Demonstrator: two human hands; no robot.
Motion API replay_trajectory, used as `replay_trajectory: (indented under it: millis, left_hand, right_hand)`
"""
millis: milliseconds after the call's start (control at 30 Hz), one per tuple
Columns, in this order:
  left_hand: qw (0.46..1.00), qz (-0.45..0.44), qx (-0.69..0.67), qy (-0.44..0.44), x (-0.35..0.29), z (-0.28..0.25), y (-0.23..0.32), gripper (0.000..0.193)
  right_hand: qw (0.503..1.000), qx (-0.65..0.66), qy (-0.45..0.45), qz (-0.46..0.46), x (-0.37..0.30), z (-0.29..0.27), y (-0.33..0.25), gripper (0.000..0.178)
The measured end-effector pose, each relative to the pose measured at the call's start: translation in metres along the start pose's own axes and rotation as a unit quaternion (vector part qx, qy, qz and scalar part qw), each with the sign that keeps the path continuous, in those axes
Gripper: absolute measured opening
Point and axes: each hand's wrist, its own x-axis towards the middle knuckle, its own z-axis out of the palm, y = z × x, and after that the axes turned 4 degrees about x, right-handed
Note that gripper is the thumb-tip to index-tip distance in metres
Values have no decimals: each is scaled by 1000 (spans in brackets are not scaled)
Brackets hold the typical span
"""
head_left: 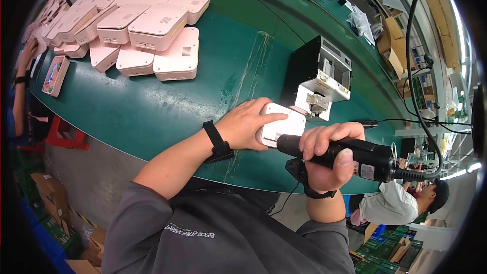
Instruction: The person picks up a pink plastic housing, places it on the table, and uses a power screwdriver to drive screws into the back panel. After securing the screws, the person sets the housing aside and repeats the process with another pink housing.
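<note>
Pale plastic makes up the flat case (290, 126) lying on the green bench (187, 102), just on my side of the black-and-white machine (320, 78). My left hand (245, 125) is spread over that case, fingers across its top and the others around its edge. My right hand (332, 160), nearer me than the machine, is wrapped around a black power driver (357, 159); its nose overlaps the case's near corner, and I cannot tell whether the tip touches.

If my left grip eases, I think the case could twist under the driver. A tilted tool might slip and scratch the face, or catch my fingers close by. The thick cable (429, 139), looping up to the right of the machine, could tug my aim sideways.

To the machine's left, well apart, pale cases (157, 26) are piled; a knock might topple them.

The driver's sticker (367, 172) is too small to read. White lettering (191, 231) crosses my dark shirt (218, 253), nearer me than the machine, too stylised to make out.
</note>
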Motion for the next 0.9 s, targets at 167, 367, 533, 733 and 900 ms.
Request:
replay_trajectory:
  millis: [167, 367, 533, 733, 900]
  left_hand:
    - [999, 4, 0, 38, -2, -10, 1, 72]
    - [977, 137, -149, 68, 27, -29, 36, 44]
    - [997, 57, -23, 41, -5, 7, 10, 67]
    - [997, 61, -25, 38, -7, 6, 12, 76]
    - [997, 54, -38, 26, -4, 12, -5, 72]
  right_hand:
    - [1000, 11, -14, 16, 2, 13, 8, 36]
    - [998, -56, -8, 16, -16, 7, 18, 38]
    - [993, -30, -116, -6, -19, 1, 35, 38]
    - [993, -84, -82, 2, -18, 8, 32, 19]
    - [994, -107, -5, -16, -20, 2, 54, 23]
